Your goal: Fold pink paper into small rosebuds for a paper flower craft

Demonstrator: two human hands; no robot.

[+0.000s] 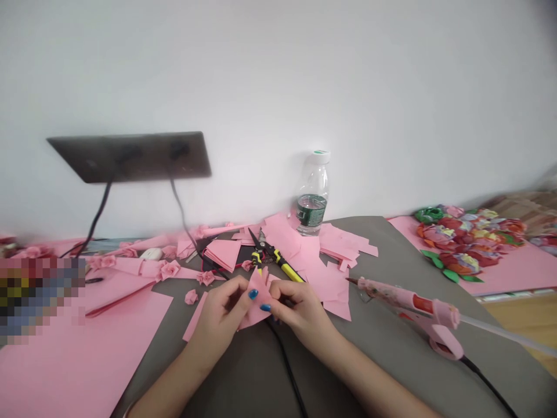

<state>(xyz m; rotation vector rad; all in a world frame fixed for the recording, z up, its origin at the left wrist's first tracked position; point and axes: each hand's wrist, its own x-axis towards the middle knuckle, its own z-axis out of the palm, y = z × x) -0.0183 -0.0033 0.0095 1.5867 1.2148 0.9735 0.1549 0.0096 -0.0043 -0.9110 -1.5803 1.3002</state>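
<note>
A small folded piece of pink paper (pixel 257 296) is pinched between my two hands at the middle of the table. My left hand (pixel 227 305) grips its left side with the thumb on top. On the right side, my right hand (pixel 298 307) holds it between thumb and bent fingers. Just beyond the hands lie pliers with yellow and black handles (pixel 289 269), their jaws pointing away. Cut pink paper pieces (pixel 319 276) are spread behind and to the right. A pink glue gun (pixel 413 305) with a clear stick in its rear lies to the right of my right hand.
A clear bottle (pixel 312 200) stands against the wall. Large pink sheets (pixel 130 342) and paper roses (pixel 169 269) lie on the left. Colourful paper flowers (pixel 465 238) sit at the right. Cables hang from a dark wall panel (pixel 148 158); a black cable (pixel 285 360) crosses the grey table (pixel 348 360).
</note>
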